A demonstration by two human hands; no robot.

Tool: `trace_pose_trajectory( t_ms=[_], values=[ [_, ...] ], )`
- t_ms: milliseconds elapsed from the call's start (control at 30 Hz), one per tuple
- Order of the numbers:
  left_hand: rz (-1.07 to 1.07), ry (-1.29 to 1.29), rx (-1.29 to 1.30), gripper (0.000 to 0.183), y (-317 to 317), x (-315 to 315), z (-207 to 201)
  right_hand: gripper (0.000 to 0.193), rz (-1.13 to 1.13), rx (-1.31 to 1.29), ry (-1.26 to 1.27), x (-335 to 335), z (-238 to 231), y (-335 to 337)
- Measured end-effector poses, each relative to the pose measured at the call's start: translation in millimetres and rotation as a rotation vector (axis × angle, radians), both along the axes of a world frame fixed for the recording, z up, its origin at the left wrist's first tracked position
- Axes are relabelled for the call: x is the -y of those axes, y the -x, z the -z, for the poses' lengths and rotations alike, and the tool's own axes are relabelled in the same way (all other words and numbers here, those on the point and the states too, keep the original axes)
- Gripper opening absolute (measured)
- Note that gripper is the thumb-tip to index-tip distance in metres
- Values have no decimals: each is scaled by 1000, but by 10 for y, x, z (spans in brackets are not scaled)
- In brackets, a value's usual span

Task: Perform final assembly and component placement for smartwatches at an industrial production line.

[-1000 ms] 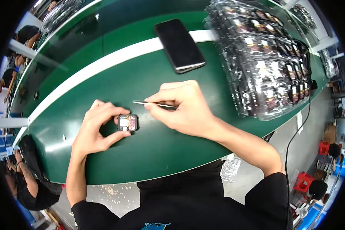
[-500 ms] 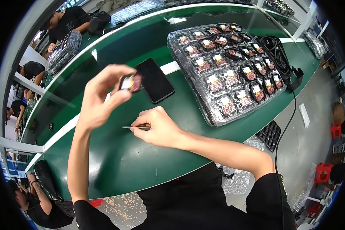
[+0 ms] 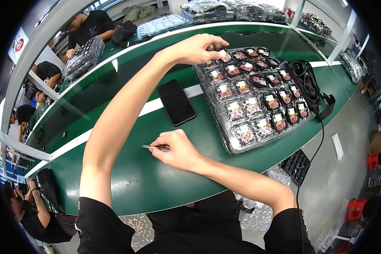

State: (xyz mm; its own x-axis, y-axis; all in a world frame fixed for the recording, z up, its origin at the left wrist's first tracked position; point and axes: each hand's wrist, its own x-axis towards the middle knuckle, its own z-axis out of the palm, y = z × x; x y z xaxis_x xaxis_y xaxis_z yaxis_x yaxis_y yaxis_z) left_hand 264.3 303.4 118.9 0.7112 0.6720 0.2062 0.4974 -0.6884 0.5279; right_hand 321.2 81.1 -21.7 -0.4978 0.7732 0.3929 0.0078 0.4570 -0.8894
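My left hand (image 3: pixel 201 48) reaches over the far left corner of a clear plastic tray (image 3: pixel 222 137). Its thumb and fingers are bent about a small black device (image 3: pixel 225 56) with a white and patterned face; part of the grip is hidden. Rows of similar devices fill the tray's pockets, some with red patterned faces. Low over the green table, my right hand (image 3: pixel 178 150) is closed round a pair of thin metal tweezers (image 3: pixel 147 146), points to the left. A black phone (image 3: pixel 176 103) lies between my hands and the tray.
A coiled black cable (image 3: pixel 302 76) lies against the tray's right side, its cord hanging past the table edge. A low divider (image 3: pixel 156 55) runs behind the phone. Wrapped trays (image 3: pixel 237 12) are stacked beyond it. Other people work at the left. A red stool (image 3: pixel 355 209) stands at the right.
My left hand has carried a small device from left of the phone across to the tray's far left corner. The right hand still holds the tweezers nearly in place. The view has shifted slightly.
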Motion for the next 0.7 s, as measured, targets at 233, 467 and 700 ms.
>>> trace_pose_trajectory(
  t_ms=[233, 467, 700],
  values=[
    [-131, -352, 164, 39, 682, 257, 184, 16, 46, 53, -39, 65, -70, -29],
    [-805, -282, -367, 35, 3289, 939, 1041, 15, 48, 125, 35, 84, -141, -21],
    [-1697, -311, -636, 45, 5323, 2382, 1472, 15, 53, 152, 53, 64, -147, 36]
  ],
)
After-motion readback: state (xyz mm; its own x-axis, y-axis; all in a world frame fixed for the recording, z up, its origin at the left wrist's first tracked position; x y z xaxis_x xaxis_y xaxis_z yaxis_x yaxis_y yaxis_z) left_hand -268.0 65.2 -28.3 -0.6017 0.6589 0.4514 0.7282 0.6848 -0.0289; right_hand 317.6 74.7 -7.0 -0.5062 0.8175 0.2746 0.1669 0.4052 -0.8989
